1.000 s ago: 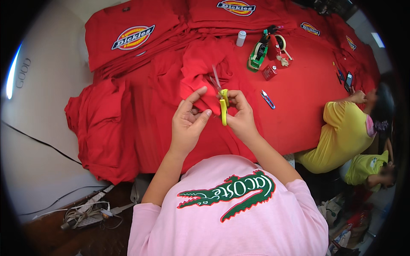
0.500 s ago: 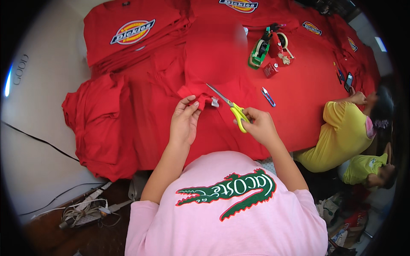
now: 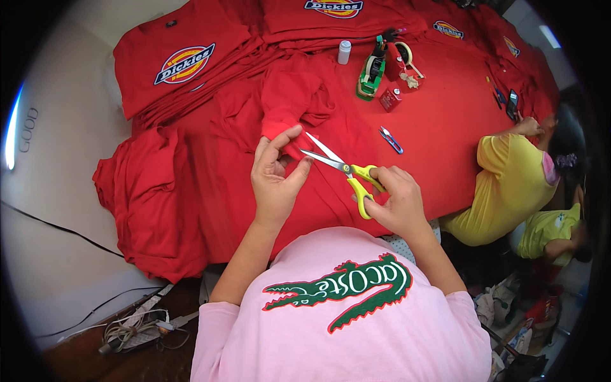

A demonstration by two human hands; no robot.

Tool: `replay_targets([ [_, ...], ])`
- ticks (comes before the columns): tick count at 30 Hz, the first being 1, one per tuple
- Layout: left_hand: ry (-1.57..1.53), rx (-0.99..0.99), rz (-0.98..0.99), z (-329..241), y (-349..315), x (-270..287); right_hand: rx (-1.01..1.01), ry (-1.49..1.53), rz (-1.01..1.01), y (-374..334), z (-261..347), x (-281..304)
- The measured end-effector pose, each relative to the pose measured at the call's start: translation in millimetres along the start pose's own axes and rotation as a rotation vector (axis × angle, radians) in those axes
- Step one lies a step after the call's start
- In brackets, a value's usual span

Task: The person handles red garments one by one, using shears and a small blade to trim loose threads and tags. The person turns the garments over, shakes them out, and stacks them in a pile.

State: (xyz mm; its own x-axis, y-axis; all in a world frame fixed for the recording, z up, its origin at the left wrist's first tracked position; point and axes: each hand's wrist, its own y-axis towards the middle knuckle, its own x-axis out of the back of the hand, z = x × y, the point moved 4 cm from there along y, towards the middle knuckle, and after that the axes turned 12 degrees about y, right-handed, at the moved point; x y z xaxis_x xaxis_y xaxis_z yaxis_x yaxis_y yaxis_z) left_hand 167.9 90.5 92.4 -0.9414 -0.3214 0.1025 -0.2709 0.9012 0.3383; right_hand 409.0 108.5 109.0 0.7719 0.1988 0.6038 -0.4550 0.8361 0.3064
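Observation:
My left hand (image 3: 275,184) pinches the edge of a red garment (image 3: 296,92), which lies bunched on the table beyond it. In my right hand (image 3: 400,202) are scissors (image 3: 346,168) with yellow-green handles, my fingers around the loops. Their blades are spread apart and point left, the tips close to my left fingertips and the held fabric. Whether the blades touch the cloth, I cannot tell. To the right of the scissors, a pair of blue thread snips (image 3: 391,140) rests on the red surface.
Folded red shirts (image 3: 184,63) are stacked at the far left; a rumpled red pile (image 3: 143,197) sits nearer. Far off stand a white bottle (image 3: 344,52), a green tape dispenser (image 3: 370,77) and a small red box (image 3: 391,99). A person in yellow (image 3: 503,184) sits at the right.
The scissors' blades have gone from closed to spread. The raised cloth has come down into a bunch, uncovering the white bottle. A white tag by my left hand is out of sight now.

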Motion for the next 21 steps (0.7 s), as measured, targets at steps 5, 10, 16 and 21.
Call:
replay_targets([
  [5, 0.041, -0.070, 0.018, -11.5, 6.1, 1.1, 0.005, -0.016, 0.031, -0.7, -3.0, -6.2],
  [10, 0.002, -0.056, 0.037, -6.7, 11.8, 1.6, 0.006, -0.020, 0.037, -3.3, -3.5, -10.4],
  [16, -0.002, 0.038, 0.101, -4.5, 11.2, -9.1, -0.016, -0.036, 0.010, -3.9, -8.5, -13.5],
  [21, 0.009, 0.059, 0.145, 12.7, 12.0, -14.6, -0.065, -0.030, 0.021, -1.9, -8.9, -12.9],
])
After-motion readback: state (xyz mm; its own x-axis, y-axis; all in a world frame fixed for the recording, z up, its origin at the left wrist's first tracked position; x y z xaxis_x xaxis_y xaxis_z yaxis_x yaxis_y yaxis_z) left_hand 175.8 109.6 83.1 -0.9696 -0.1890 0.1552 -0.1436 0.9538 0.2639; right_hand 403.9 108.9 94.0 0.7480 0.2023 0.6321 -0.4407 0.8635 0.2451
